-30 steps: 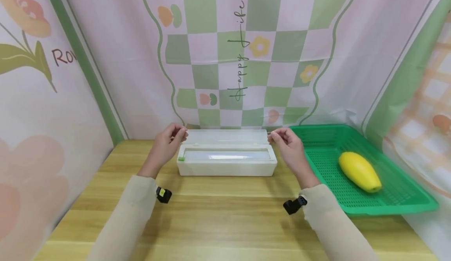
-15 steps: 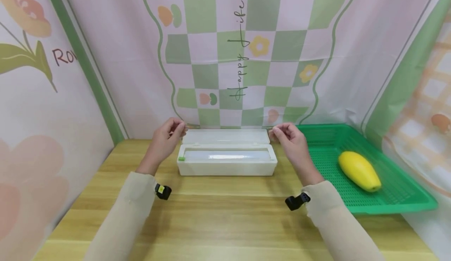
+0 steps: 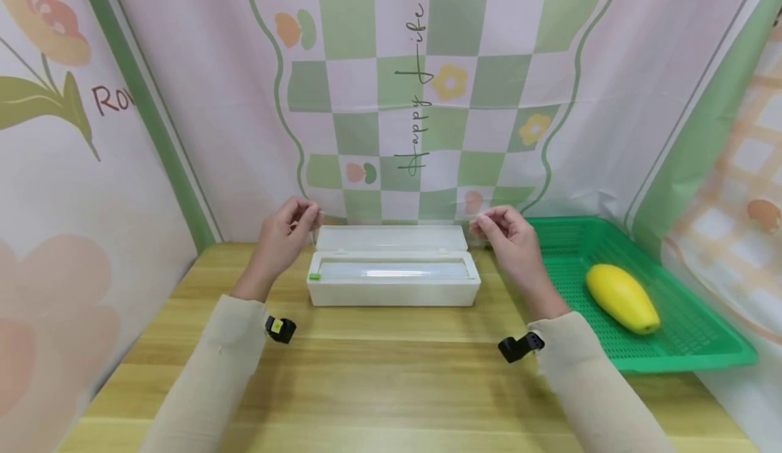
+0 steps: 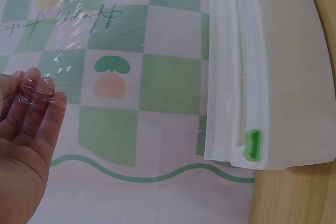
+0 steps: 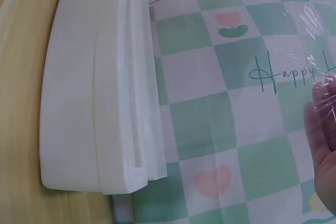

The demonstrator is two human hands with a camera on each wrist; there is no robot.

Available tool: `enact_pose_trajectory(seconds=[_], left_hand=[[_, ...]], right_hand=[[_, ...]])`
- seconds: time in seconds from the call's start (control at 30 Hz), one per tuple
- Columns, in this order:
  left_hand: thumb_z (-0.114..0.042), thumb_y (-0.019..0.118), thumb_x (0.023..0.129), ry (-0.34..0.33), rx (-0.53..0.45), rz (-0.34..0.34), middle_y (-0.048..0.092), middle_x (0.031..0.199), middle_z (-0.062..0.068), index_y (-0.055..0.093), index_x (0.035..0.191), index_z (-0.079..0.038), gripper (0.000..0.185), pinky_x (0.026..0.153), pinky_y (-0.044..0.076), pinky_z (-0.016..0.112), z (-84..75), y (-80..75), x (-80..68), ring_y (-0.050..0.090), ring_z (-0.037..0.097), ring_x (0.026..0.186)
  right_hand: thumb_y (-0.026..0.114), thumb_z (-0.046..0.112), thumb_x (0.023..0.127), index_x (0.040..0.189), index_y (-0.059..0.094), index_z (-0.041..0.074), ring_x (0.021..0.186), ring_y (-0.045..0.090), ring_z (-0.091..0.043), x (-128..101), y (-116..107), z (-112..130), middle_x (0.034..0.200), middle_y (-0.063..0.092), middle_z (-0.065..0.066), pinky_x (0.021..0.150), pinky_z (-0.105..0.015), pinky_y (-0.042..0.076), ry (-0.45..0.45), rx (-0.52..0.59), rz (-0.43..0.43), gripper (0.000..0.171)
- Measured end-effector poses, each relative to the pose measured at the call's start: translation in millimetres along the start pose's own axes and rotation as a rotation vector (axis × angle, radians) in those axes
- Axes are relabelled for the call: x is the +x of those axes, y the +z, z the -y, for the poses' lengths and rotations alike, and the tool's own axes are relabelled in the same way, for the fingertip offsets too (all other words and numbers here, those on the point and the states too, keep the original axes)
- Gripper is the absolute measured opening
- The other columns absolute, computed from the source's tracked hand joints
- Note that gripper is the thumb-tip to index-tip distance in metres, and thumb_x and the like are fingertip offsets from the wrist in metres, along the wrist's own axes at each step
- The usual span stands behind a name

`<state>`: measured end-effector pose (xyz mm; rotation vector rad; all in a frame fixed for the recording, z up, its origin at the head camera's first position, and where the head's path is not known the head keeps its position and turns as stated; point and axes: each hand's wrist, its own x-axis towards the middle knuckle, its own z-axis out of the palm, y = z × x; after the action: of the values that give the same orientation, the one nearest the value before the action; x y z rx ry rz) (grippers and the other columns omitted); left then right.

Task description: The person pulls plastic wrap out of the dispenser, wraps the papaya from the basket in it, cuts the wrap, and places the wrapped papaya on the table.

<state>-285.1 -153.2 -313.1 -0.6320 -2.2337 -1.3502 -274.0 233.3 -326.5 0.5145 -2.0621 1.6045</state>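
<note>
Slowly, a sheet of clear cling film [image 4: 63,35] rises out of the white dispenser box [image 3: 394,276] on the wooden table [image 3: 379,378], drawn higher than it stood a second ago. The film's two upper corners are pinched: the left hand [image 3: 282,236] nips one between thumb and fingertips [image 4: 37,90], where the wrist camera shows it crinkled over the skin, and the right hand [image 3: 510,239] nips the other, its fingertips [image 5: 323,100] wrapped in glinting film. Both hands have lifted from beside the box's open lid [image 3: 391,237] to just above its far corners, so a taller stretch of film now hangs in front of the checked backdrop [image 3: 427,86]. From the head camera the sheet is nearly invisible, and its lower edge appears to run down into the box, though that cannot be told for certain. The small green cutter slider [image 4: 253,145] sits at the box's left end, untouched. That suggests the pulling-out is well under way while the cutting is not yet begun. To the right, well apart from the box, a yellow mango-like fruit [image 3: 623,298] lies in a green mesh tray [image 3: 702,344].
</note>
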Motion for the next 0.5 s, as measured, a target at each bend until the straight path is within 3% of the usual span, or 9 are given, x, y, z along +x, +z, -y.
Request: enact_pose_trajectory(seconds=[0.27, 0.5], left_hand=[[-0.024, 0.050, 0.107, 0.036, -0.009, -0.017, 0.065, 0.096, 0.009, 0.062, 0.110, -0.001, 0.025, 0.073, 0.054, 0.024, -8.4, -4.4, 4.1, 0.060, 0.019, 0.086], [-0.023, 0.049, 0.107, 0.030, -0.038, -0.014, 0.065, 0.099, 0.013, 0.061, 0.112, 0.001, 0.027, 0.080, 0.056, 0.026, -16.7, -9.3, 7.6, 0.062, 0.023, 0.090]], right_hand=[[0.056, 0.013, 0.103, 0.112, 0.058, -0.004, 0.092, 0.066, -0.014, 4, -6, 8, 0.101, 0.069, -0.004, 0.082, -0.023, 0.055, -0.043, -0.003, 0.027, 0.020], [0.055, 0.009, 0.104, 0.111, 0.058, -0.006, 0.092, 0.065, -0.015, 6, -6, 25, 0.103, 0.068, -0.010, 0.082, -0.023, 0.054, -0.078, -0.007, 0.035, 0.017]])
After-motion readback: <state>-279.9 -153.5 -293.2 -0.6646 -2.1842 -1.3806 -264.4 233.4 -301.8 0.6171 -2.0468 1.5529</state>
